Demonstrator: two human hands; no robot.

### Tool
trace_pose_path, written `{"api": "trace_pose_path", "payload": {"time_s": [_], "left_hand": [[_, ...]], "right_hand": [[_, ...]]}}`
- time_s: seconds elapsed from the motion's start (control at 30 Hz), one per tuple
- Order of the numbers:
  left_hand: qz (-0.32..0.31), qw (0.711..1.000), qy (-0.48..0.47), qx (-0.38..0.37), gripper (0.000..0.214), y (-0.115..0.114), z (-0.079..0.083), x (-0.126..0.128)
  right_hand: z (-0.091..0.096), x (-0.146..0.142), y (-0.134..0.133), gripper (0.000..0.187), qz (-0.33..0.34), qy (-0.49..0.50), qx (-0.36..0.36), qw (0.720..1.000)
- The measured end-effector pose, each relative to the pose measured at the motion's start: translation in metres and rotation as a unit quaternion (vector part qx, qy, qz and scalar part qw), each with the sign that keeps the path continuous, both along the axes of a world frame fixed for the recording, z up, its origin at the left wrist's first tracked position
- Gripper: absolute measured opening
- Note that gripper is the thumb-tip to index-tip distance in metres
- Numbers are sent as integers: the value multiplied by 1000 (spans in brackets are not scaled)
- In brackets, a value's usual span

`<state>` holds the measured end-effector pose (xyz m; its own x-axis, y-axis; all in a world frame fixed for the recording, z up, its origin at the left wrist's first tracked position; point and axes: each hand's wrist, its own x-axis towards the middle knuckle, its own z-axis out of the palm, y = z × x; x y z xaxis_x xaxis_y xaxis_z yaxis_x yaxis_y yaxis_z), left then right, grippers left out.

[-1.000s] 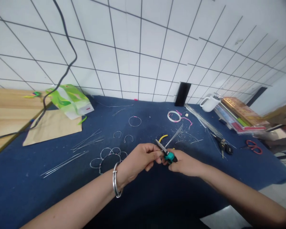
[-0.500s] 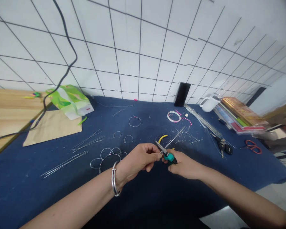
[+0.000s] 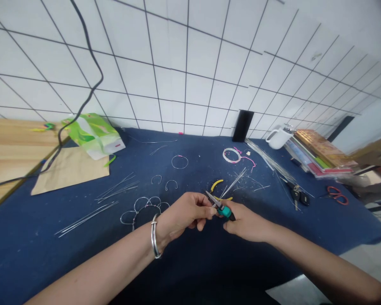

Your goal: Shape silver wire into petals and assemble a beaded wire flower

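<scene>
My right hand (image 3: 246,222) grips small teal-handled pliers (image 3: 222,208), whose thin jaws point up and left. My left hand (image 3: 184,214), with a silver bangle (image 3: 154,236) on the wrist, is pinched shut right at the pliers' jaws; a thin silver wire (image 3: 233,183) runs up and to the right from there. Both hands hover just above the dark blue cloth (image 3: 193,254). Just left of my left hand a flower-shaped piece of looped wire (image 3: 144,207) lies on the cloth.
Straight wires (image 3: 114,190), small wire arcs (image 3: 165,183), a wire ring (image 3: 180,161), yellow-handled pliers (image 3: 217,184) and a pink cord coil (image 3: 233,155) lie on the cloth. Keys (image 3: 296,195), red scissors (image 3: 336,195), a white mug (image 3: 279,136), stacked books (image 3: 320,154) sit right; a green bag (image 3: 93,133) left.
Both hands and the pliers have shifted slightly left and up; the grip on the wire and pliers is unchanged.
</scene>
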<state>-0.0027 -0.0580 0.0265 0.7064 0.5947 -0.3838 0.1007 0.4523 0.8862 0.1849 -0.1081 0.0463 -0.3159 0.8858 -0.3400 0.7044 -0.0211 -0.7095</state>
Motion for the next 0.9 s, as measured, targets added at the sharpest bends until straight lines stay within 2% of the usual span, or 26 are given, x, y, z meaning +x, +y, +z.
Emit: {"api": "trace_pose_path", "payload": {"time_s": [0.3,0.57,0.9], "left_hand": [[-5,1000,11,1,15,0,3,-1],[11,1000,13,23,14,-3,9,2],[37,998,10,44,15,-7,9,4]], "right_hand": [[0,1,-5,42,1,-9,3,1000],[-5,-2,-4,22,-2,-6,12,1000],[-5,-6,-4,17,3,-34,50,998]]}}
